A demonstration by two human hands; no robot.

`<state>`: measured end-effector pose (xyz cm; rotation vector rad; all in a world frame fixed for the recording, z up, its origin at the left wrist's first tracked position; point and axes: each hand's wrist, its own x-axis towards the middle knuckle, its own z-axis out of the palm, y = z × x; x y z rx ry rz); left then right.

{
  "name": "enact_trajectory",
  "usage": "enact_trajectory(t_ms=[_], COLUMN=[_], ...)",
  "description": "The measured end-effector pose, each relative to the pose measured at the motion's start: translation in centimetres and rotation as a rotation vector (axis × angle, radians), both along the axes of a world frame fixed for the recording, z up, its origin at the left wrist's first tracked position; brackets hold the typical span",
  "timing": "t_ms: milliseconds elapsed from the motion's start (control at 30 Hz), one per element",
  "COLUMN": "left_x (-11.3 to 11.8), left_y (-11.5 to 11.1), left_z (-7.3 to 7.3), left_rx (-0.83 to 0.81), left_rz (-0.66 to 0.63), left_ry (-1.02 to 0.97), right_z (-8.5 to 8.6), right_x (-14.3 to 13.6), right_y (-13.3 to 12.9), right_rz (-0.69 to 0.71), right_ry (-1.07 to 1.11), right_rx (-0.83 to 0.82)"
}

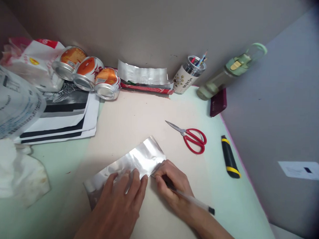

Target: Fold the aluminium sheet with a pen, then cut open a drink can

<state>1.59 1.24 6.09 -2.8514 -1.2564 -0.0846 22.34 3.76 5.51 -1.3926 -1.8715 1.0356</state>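
Note:
A shiny silver metal sheet [145, 154] lies slantwise on the pale board [130, 115] in front of me. My left hand [122, 195] presses on the sheet, its fingers spread across the near side. My right hand [173, 184] is closed around a pen [193, 199] with a clear barrel and a dark end cap. The pen's tip is hidden by my fingers, close to the right end of the sheet. Beyond my right hand lie scissors [184, 132] with red handles, blades pointing left.
Orange-and-white cans [108, 83] lie at the back left beside cut metal strips [142, 73]. A pencil can [187, 75], a green bottle [215, 79] and a maroon box [218, 102] stand along the back right. A black-and-yellow utility knife [230, 157] lies right; papers [62, 121] and a plastic container [13, 104] are left.

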Motion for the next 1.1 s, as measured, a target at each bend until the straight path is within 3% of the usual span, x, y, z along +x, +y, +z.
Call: enact_trajectory(t_ms=[233, 433, 600, 833, 967, 1100], left_x=[-0.1, -0.1, -0.2, -0.1, 0.1, 0.1], left_y=[-0.1, -0.4, -0.3, 0.0, 0.0, -0.2], left_z=[-0.3, -0.4, -0.2, 0.5, 0.4, 0.0], left_rx=[0.025, 0.052, 0.05, 0.072, 0.073, 0.086], left_rz=[0.002, 0.009, -0.006, -0.004, -0.006, 0.005], left_ry=[0.013, 0.028, 0.03, 0.024, 0.037, 0.034], right_z=[-0.3, -0.1, 0.4, -0.3, -0.8, -0.4], right_x=[-0.1, -0.2, -0.1, 1.4, 2.2, 2.1], right_y=[-0.1, 0.1, 0.1, 0.6, 0.9, 0.9], right_rz=[-0.049, 0.004, 0.015, -0.202, -0.272, -0.284], right_ry=[-0.005, -0.032, 0.001, 0.376, 0.538, 0.458], right_rx=[0.048, 0.121, -0.013, -0.259, -0.309, -0.269])
